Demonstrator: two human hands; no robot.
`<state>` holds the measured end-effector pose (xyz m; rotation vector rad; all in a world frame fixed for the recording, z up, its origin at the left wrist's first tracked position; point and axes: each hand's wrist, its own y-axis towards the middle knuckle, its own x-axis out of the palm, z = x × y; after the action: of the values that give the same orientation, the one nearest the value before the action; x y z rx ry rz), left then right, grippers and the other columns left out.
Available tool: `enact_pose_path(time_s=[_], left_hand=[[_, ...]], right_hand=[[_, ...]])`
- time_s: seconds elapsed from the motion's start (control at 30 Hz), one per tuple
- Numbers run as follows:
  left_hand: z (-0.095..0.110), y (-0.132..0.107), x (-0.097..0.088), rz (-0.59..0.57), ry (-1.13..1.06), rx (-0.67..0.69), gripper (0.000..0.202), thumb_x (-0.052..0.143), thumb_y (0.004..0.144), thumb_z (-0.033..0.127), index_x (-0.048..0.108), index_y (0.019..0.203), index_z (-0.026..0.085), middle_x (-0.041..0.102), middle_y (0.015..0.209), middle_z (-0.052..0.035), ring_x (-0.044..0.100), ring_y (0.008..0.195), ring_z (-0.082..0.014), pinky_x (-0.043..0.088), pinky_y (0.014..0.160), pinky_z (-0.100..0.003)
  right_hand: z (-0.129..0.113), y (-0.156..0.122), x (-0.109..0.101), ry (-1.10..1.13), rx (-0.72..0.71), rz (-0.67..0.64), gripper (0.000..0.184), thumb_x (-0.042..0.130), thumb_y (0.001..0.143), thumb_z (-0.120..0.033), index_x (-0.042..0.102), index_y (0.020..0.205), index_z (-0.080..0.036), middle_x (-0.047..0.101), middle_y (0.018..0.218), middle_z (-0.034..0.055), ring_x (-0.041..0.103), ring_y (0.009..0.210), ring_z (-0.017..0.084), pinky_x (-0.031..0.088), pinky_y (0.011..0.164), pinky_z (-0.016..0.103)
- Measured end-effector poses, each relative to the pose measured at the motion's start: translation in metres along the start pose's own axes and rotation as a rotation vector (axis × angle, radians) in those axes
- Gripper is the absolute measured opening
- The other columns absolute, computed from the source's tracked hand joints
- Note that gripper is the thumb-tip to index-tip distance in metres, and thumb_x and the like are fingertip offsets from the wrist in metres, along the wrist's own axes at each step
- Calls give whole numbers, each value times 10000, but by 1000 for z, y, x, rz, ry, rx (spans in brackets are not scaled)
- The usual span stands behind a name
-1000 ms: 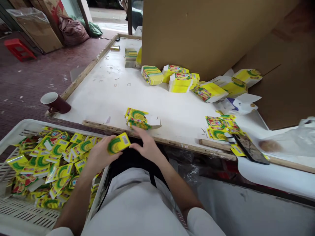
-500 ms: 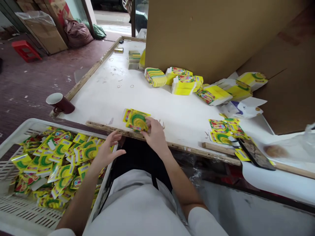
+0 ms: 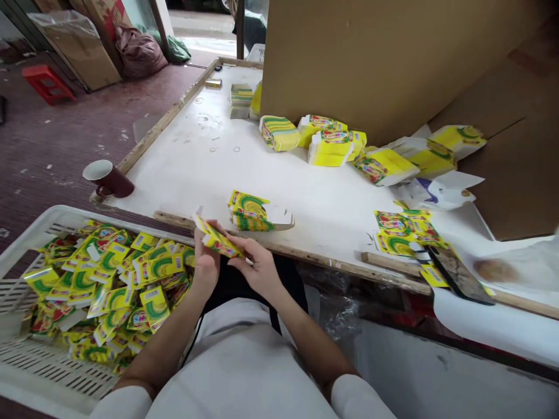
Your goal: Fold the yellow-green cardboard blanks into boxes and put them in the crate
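Observation:
Between my two hands, just over the table's front edge, is a small yellow carton (image 3: pixel 218 240) printed in green and red, held tilted. My left hand (image 3: pixel 206 265) grips its left end, fingers behind it. At its right end my right hand (image 3: pixel 257 267) pinches the carton between thumb and fingers. A short stack of flat yellow cartons (image 3: pixel 251 212) lies on the white table (image 3: pixel 183 169) right behind my hands, white flaps sticking out to the right. Below my left arm, a white plastic basket (image 3: pixel 56 216) holds many yellow cartons (image 3: pixel 113 267).
A maroon mug (image 3: pixel 114 181) lies on its side at the table's left corner. Bundles of yellow cartons (image 3: pixel 334 148) stand along a large cardboard box (image 3: pixel 349 64). On the right are loose cartons (image 3: pixel 402 230), a dark phone (image 3: pixel 460 279) and a clear plastic bag (image 3: pixel 510 265). Wooden strips (image 3: pixel 305 259) edge the table.
My right hand has lifted a carton off the stack and brought it left towards me. My left hand, open before, has come in and closed on the carton's other end.

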<state>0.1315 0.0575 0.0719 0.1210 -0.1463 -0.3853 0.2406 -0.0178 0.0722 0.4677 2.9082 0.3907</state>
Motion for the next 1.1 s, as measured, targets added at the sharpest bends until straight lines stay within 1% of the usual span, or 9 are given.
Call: enact_pose_path(time_s=[0.17,0.33,0.4,0.47,0.53,0.67,0.8,0.97,1.1], left_hand=[[-6,-2,-22,66,92,-63,365,695,804,535,710,947,199,737,893,-43,690,882,-223,551,885,-376],[30,14,-50,-217,156,13,866,458,765,838,625,1285,165,655,1303,-161,583,1253,-345,431,1100,-482],[41,14,-53,-350,332,60,1050,567,643,870,492,1417,165,533,1448,-183,468,1368,-381,344,1166,-511],[44,10,-46,-494,577,66,1025,764,622,691,426,1451,191,491,1484,-171,446,1385,-377,343,1165,-514],[40,2,-33,-552,718,68,810,779,720,452,433,1414,218,555,1413,-143,537,1305,-332,435,1094,-485],[28,-12,-13,-473,835,128,652,710,773,293,413,1347,213,627,1265,-117,634,1156,-291,531,957,-426],[20,-19,-10,-451,856,247,834,744,775,331,251,1442,242,538,1369,-137,602,1209,-295,531,951,-413],[8,-21,-10,-403,871,298,855,732,799,381,206,1460,246,532,1289,-127,619,1140,-280,540,871,-380],[2,-19,-6,-393,884,389,698,700,814,301,308,1390,252,554,1203,-97,631,1068,-244,526,855,-343]], right_hand=[[5,3,-24,-98,-47,69,216,621,918,-298,757,1085,-281,746,887,24,676,797,184,557,744,313],[-1,3,-46,-479,-182,16,322,511,972,-216,734,1142,-374,739,991,46,634,926,212,508,907,427],[-6,0,-45,-557,-228,-67,350,495,976,-193,735,1119,-404,738,980,35,617,989,219,431,1031,485],[-9,-4,-39,-551,-280,-140,349,516,971,-209,701,1155,-441,725,1054,9,593,1117,224,318,1150,515],[-11,-8,-29,-509,-319,-38,365,561,952,-299,608,1285,-441,652,1262,14,499,1301,262,225,1207,548],[-6,-9,-15,-179,-73,359,753,598,892,-509,265,1528,-278,317,1585,127,275,1484,314,241,1207,568],[4,-2,-6,348,321,272,1028,636,806,-621,81,1546,-174,256,1589,242,362,1452,325,393,1134,520],[8,-1,1,350,268,481,1246,749,698,-618,-79,1552,-245,117,1637,215,393,1432,292,457,1091,458],[13,-2,0,422,317,305,1000,701,756,-631,207,1543,-262,471,1497,161,570,1281,274,485,1069,470]])
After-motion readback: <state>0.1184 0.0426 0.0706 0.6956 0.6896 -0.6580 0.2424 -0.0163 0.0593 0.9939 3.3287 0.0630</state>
